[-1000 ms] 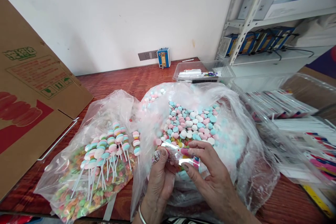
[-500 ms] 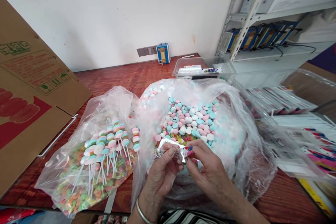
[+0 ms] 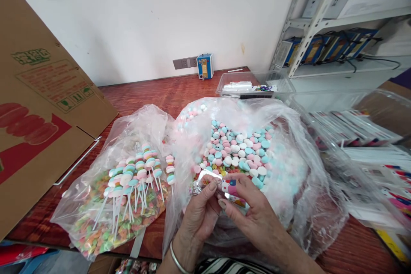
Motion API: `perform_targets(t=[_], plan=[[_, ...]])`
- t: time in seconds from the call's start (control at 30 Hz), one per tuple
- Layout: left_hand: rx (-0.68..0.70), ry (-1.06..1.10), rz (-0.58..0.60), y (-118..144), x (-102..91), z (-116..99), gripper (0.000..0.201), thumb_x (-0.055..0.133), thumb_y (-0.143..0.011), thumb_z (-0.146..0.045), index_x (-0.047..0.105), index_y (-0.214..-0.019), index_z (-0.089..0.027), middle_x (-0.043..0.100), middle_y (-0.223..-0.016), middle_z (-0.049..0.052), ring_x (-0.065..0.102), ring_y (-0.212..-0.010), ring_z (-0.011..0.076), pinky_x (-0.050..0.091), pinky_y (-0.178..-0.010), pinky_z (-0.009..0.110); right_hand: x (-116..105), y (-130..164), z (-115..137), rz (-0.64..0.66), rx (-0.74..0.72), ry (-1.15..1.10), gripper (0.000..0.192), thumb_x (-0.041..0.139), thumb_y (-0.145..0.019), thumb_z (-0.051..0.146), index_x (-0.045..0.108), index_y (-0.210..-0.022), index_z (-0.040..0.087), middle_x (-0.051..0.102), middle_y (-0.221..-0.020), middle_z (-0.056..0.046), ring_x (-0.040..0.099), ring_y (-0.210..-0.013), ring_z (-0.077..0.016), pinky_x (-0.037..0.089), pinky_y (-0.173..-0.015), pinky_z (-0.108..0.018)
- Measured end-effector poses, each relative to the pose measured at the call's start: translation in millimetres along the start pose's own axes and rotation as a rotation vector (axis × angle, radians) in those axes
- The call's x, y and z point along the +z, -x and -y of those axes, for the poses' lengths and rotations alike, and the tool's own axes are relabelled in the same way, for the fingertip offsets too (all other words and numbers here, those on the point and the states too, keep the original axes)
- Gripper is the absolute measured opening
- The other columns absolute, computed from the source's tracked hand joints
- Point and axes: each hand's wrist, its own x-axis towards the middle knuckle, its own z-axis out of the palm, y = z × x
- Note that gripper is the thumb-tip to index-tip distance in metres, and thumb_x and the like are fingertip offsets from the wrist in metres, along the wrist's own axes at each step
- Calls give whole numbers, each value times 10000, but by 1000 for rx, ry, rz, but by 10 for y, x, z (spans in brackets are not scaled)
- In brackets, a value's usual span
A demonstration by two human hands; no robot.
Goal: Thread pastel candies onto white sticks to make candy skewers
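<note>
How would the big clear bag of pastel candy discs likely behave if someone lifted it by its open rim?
The big clear bag is thin, wrinkled film, so it would probably sag and fold rather than hold shape. Its heap of pastel candy discs looks loose and plentiful, so it is likely heavy for such film. With the mouth open, discs may shift and spill.

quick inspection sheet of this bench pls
surface: red-brown wooden table
job's things: small printed clear wrapper pinched between both hands, over an open bag of pastel candy discs
clutter: bag of candy skewers, cardboard box, clear tray, printed packets
grippers: left hand and right hand both closed on the wrapper
cables: black leads on shelf
surroundings: white wall, wall socket, metal shelving
</note>
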Motion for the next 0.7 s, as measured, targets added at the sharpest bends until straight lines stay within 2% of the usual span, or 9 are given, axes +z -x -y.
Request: perform_targets(t=[0.1,0.2,0.33,0.57,0.7], plan=[[-33,95,-19,-6,-33,-5,133,774,-739,-144,682,-829,-175,653,-790,-4,599,-684,91,512,-646,190,29,-15,15,-49,-14,56,136,601,-871,177,625,-997,223,582,-1162,-94,574,-1105,-236,515,-918,-368],[-54,213,-11,-27,-88,-25,126,762,-760,-154,676,-849,-177,656,-790,-17,565,-604,54,490,-593,164,31,-15,39,-98,-86,54,247,616,-876,199,607,-1116,254,584,-1177,-84,573,-1132,-234,519,-930,-359],[-117,330,-30,-38,-130,-69,243,816,-692,-171,666,-883,-171,650,-753,-25,549,-565,42,469,-550,147,9,-11,86,-93,-153,75,343,612,-888,197,571,-1217,286,564,-1220,-84,555,-1180,-230,512,-962,-358],[-133,378,-13,7,-92,-122,279,828,-647,-133,648,-859,-153,607,-712,-26,521,-548,39,454,-530,143,1,-11,151,-70,-166,62,336,632,-877,226,584,-1204,291,569,-1214,-82,576,-1149,-234,525,-942,-350],[-133,423,-2,144,-146,-243,330,848,-635,-131,648,-896,-160,581,-708,-33,502,-539,30,475,-561,149,-76,-8,244,-72,-128,-30,301,567,-920,288,588,-1220,297,575,-1251,-82,552,-1186,-263,488,-982,-383]])
